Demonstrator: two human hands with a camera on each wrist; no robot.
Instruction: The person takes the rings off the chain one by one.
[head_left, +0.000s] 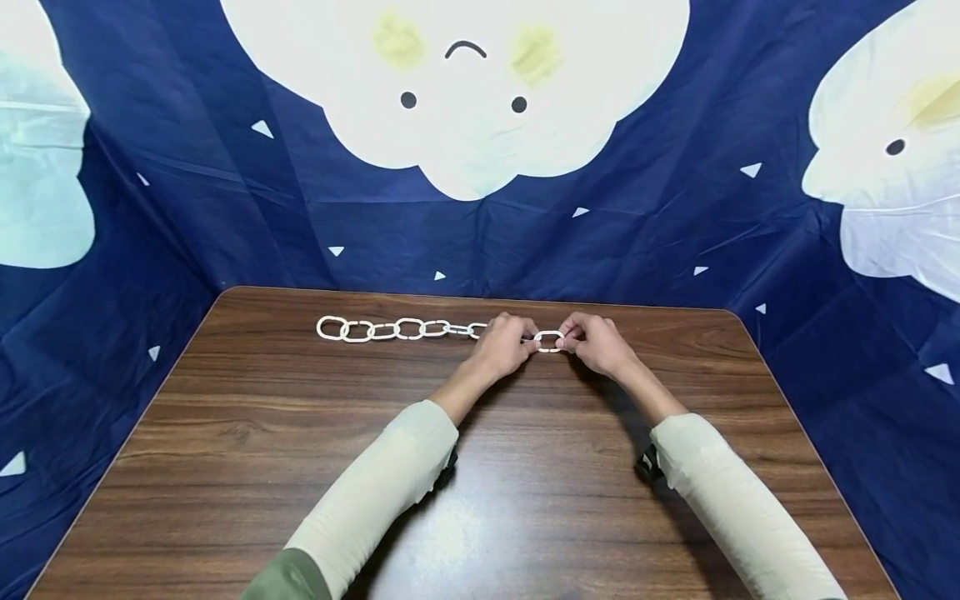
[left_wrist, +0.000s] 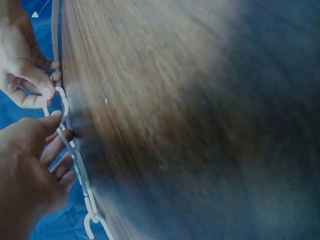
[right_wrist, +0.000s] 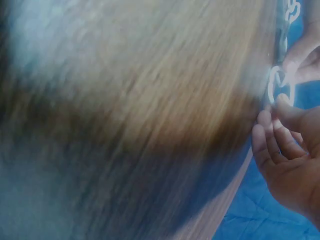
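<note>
A chain of white links [head_left: 409, 320], apparently plastic, lies along the far part of the table and runs under my left hand [head_left: 504, 343]. At its right end, one white oval link [head_left: 551, 333] spans the space between my two hands. My left thumb and fingers pinch the left side of this link, where it meets the chain. My right hand [head_left: 598, 342] pinches its right end between thumb and fingertips. In the right wrist view the oval link [right_wrist: 271, 89] shows between both thumbs. My left palm and fingers hide part of the chain.
The brown wood-grain table [head_left: 247, 467] has rounded far corners, and its far edge runs just beyond the chain. Dark blue cloth [head_left: 480, 242] with white clouds and small triangles hangs behind and at both sides. Light sleeves cover my forearms, with a black strap [head_left: 649, 465] near the right wrist.
</note>
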